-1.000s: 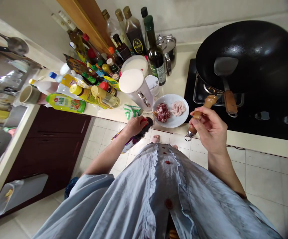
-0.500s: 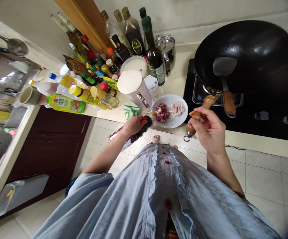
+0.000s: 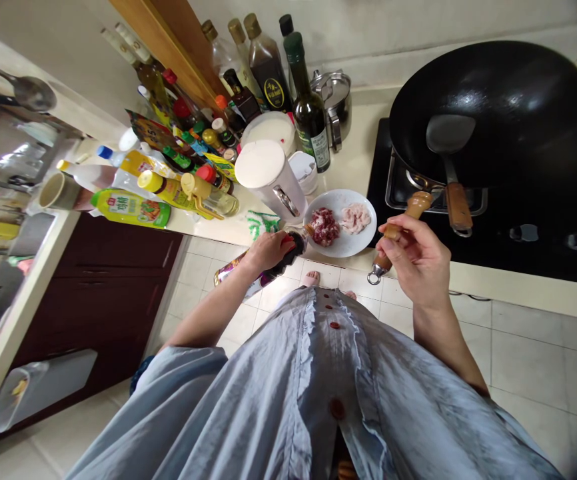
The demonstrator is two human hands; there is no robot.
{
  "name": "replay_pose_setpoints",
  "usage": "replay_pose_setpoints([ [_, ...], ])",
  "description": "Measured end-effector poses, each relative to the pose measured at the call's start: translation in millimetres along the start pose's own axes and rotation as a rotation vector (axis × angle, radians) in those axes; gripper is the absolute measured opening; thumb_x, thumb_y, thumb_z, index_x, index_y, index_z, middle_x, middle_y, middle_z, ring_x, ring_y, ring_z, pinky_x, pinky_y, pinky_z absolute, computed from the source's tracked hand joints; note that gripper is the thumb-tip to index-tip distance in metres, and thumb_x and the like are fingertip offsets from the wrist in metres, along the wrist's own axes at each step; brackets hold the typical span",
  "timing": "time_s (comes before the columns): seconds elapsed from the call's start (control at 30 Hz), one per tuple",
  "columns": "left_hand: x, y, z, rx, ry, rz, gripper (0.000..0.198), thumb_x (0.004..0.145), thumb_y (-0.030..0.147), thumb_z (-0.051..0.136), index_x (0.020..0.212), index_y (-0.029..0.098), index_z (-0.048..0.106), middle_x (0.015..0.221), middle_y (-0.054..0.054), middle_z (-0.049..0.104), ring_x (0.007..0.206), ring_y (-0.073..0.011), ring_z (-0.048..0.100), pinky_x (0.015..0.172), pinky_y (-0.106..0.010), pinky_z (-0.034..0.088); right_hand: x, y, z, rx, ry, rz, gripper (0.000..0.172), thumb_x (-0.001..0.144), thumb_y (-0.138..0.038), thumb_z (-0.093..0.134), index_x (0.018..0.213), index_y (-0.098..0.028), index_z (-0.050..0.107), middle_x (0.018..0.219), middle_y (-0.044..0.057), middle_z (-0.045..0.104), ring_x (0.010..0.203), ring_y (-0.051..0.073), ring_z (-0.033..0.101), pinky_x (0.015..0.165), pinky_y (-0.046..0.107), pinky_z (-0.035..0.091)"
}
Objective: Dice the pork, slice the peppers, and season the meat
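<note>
My left hand is wrapped round a dark sauce bottle, tilted nearly on its side with its neck at the left rim of a white plate. Red chopped meat lies on the plate's left half, paler pink meat on its right. Between the thumb and fingers of my right hand is a small yellowish-brown bottle cap. That hand is in front of the wok's wooden handle; whether it touches the handle I cannot tell.
On the hob sits a black wok with a spatula in it. A white lidded jug, a green glass bottle and several seasoning bottles crowd the counter at left. A green-and-white cloth lies at the counter edge.
Both hands stay almost where they were. The lower end of the sauce bottle has shifted very slightly to the left, its neck still at the plate.
</note>
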State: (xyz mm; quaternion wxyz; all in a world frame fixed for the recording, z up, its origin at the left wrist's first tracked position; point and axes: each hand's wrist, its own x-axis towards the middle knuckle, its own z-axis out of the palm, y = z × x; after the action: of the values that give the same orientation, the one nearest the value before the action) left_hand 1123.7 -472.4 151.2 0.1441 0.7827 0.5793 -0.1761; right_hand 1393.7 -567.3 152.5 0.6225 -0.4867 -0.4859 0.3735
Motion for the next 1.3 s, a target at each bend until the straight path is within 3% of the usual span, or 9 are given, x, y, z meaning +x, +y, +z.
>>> replay_pose_setpoints([
  [1.3, -1.0, 3.9, -4.2, 0.029, -0.044, -0.010, 0.042, 0.095, 0.045, 0.036, 0.103, 0.017, 0.065, 0.092, -0.011, 0.070, 0.085, -0.0250, 0.065, 0.070, -0.031, 0.042, -0.2, 5.2, -0.8, -0.018, 0.010, 0.015, 0.029, 0.083, -0.034, 0.069, 0.111, -0.027, 0.062, 0.099, 0.002, 0.063, 0.076, 0.014, 0.062, 0.066, 0.031, 0.057],
])
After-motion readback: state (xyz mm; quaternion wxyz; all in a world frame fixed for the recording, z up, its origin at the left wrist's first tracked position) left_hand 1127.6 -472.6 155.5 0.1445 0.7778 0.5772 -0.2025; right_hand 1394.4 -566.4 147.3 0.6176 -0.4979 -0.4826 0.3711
